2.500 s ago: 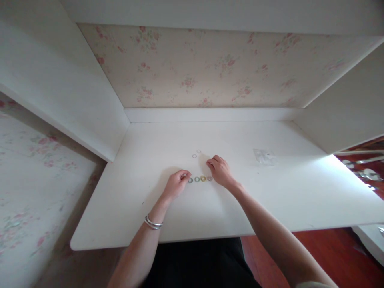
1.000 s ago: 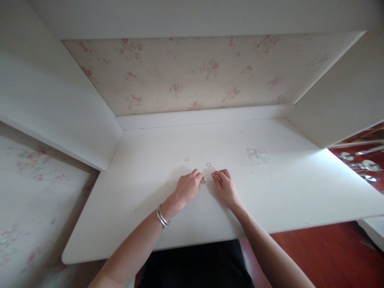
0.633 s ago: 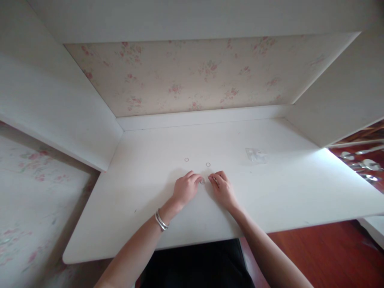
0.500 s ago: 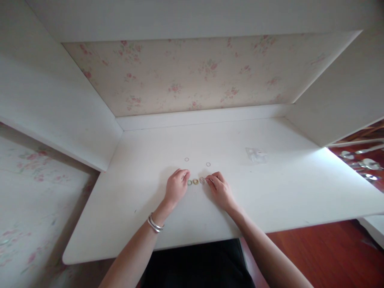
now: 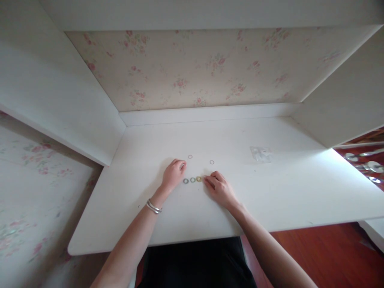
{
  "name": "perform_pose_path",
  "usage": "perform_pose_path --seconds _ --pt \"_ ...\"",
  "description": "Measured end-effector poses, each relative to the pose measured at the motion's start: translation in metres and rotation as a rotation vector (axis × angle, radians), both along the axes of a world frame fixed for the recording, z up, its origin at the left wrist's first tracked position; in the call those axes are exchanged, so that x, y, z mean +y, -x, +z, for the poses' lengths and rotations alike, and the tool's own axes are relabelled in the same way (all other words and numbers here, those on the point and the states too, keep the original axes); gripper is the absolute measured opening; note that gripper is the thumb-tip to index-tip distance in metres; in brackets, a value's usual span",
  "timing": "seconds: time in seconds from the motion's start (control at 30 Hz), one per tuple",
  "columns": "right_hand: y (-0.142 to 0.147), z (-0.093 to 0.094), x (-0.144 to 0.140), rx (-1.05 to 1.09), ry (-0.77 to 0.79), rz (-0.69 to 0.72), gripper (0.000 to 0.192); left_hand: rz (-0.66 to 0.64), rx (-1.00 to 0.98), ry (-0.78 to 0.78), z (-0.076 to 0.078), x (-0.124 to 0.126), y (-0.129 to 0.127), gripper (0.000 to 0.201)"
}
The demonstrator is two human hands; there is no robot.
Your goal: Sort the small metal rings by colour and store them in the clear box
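- The left hand (image 5: 173,174) rests on the desk (image 5: 150,224), fingers curled loosely inward, holding nothing that I can see. Its fingertips lie just left of the row of rings, not quite touching it.
- A silver bangle (image 5: 153,207) sits on the left wrist.
- The right hand (image 5: 219,189) lies flat-ish on the desk, fingers bent and drawn together, the tips at the right end of the row. Whether it pinches a ring there I cannot tell; the fingers hide that end.
- Between the two hands lies a short row of small rings: a grey ring (image 5: 185,181) at the left, a green ring (image 5: 192,180) in the middle, a yellow ring (image 5: 198,179) at the right, each just beside the next.
- Farther back on the desk lie two thin rings, well apart from each other: a left thin ring (image 5: 190,157) just beyond the left hand's fingertips, a right thin ring (image 5: 212,162) just beyond the right hand.
- A small clear bag (image 5: 261,153) lies flat off to the right, well apart from both hands.
- Flowered wallpaper (image 5: 195,68) backs the desk, with white panels on either side.
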State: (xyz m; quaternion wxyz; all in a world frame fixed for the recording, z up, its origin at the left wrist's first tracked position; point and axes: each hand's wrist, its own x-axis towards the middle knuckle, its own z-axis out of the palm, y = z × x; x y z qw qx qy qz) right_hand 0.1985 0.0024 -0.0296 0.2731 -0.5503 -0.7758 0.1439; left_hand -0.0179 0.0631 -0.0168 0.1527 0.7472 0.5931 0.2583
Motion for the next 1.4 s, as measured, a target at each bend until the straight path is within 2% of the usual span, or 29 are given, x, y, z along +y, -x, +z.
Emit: perform_pose_path --seconds 0.2,0.37,0.47,0.57,0.67,0.83,1.13,1.4 --pt "-0.002 -0.004 0.000 0.022 -0.005 -0.013 0.030 -0.041 0.210 0.059 0.005 0.024 -0.016 0.025" --pt "-0.002 -0.003 -0.001 0.101 0.007 -0.036 0.027 -0.067 0.290 0.074 0.002 0.031 -0.020 0.024" --pt "-0.005 -0.005 0.002 0.169 0.005 -0.125 0.026 -0.064 0.289 0.089 0.001 0.031 -0.020 0.024" --pt "-0.013 -0.008 0.012 0.141 0.000 -0.256 0.028 -0.061 0.272 0.125 0.002 0.027 -0.019 0.024" --pt "-0.022 -0.009 0.025 0.005 -0.004 -0.317 0.033 -0.069 0.239 0.139 0.002 0.022 -0.017 0.022" --pt "-0.027 -0.007 0.038 -0.156 -0.014 -0.263 0.031 -0.091 0.090 0.088 0.006 0.001 -0.010 0.019" --pt "-0.026 -0.013 0.037 -0.148 -0.008 -0.212 0.026 -0.122 -0.126 -0.010 0.007 -0.051 0.001 0.018" --pt "-0.025 -0.016 0.035 -0.154 0.011 -0.215 0.026 -0.137 -0.099 0.007 0.001 -0.060 0.006 0.019"
